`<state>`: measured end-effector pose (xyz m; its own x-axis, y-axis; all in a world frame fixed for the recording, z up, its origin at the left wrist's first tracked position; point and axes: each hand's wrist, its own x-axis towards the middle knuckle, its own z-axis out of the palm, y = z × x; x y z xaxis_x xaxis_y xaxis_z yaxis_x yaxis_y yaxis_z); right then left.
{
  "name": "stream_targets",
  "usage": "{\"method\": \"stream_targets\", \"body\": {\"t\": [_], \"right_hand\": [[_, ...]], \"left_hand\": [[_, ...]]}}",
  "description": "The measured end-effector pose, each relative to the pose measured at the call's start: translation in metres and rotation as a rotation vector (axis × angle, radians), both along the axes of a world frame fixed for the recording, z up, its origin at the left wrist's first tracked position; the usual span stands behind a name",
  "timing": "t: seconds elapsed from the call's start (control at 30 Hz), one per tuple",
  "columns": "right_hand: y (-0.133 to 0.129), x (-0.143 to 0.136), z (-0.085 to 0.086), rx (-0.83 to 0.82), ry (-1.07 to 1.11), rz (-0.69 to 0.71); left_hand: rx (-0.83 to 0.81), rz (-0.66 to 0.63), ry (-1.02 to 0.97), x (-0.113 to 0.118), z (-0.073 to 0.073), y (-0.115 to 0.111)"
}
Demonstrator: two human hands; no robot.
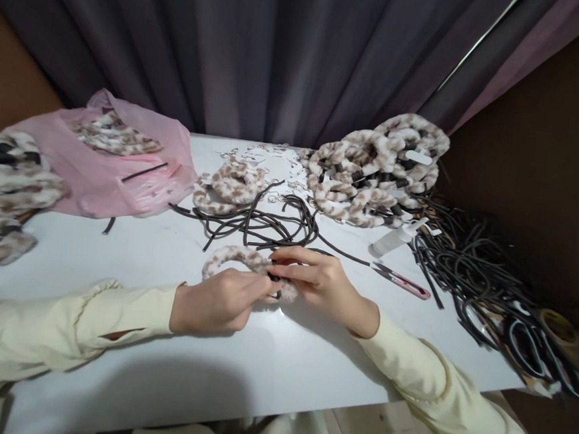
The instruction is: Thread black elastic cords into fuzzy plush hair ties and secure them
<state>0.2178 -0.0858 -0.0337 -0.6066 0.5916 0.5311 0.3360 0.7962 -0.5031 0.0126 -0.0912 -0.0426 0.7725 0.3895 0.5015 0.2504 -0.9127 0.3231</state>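
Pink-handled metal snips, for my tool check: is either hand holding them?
No, the snips lie on the white table, while the left hand and right hand hold a brown-spotted white plush ring.

We are facing a curtain (232,52), which is hanging behind the counter (278,363). Before us, a fabric ring (249,256) is lying in front of loose cords (311,231). Leftward, a plastic bag (95,192) is lying beside a ring heap (11,188). Rightward, snips (399,281) are lying before a bottle (392,240), a ring pile (375,153) behind it, a cord heap (481,259) further right.
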Motion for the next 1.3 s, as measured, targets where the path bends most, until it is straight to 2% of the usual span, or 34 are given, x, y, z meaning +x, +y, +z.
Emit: {"method": "stream_targets", "body": {"t": [0.1,0.17,0.23,0.33,0.43,0.53,0.67,0.8,0.9,1.0,1.1,1.17,1.23,1.3], "right_hand": [[-0.001,-0.001,0.007,0.008,0.077,-0.080],[-0.005,-0.002,0.014,0.059,0.136,-0.124],[-0.010,-0.003,0.017,0.099,0.131,-0.098],[-0.015,-0.005,0.014,0.120,-0.043,-0.098],[-0.015,-0.006,0.007,0.145,-0.215,-0.206],[-0.013,-0.005,0.004,0.128,-0.255,-0.250],[-0.013,-0.004,0.005,0.068,-0.249,-0.176],[-0.015,-0.007,0.002,0.094,-0.372,-0.237],[-0.017,-0.011,-0.002,-0.004,-0.373,-0.299],[-0.018,-0.016,0.000,-0.299,-0.245,-0.253],[-0.018,-0.019,0.008,-0.746,0.009,-0.090],[-0.018,-0.021,0.014,-1.015,0.167,-0.008],[-0.017,-0.022,0.018,-1.177,0.258,0.036],[-0.017,-0.023,0.019,-1.242,0.288,0.060]], "left_hand": [[-0.322,0.156,-0.017,0.004,0.008,0.002],[-0.638,0.247,-0.066,0.008,0.016,0.006],[-0.985,0.293,-0.181,0.012,0.026,0.010],[-1.424,0.344,-0.369,0.015,0.035,0.016],[-1.640,0.366,-0.496,0.015,0.034,0.020],[-1.746,0.339,-0.549,0.015,0.027,0.023],[-1.853,0.289,-0.608,0.013,0.022,0.028],[-2.060,0.200,-0.675,0.009,0.026,0.034],[-2.148,0.194,-0.743,0.007,0.031,0.036],[-2.134,0.190,-0.755,0.007,0.033,0.036],[-2.049,0.188,-0.743,0.008,0.031,0.034],[-1.937,0.211,-0.728,0.010,0.029,0.031],[-1.780,0.260,-0.716,0.012,0.030,0.027],[-1.644,0.308,-0.696,0.014,0.031,0.022]]}}
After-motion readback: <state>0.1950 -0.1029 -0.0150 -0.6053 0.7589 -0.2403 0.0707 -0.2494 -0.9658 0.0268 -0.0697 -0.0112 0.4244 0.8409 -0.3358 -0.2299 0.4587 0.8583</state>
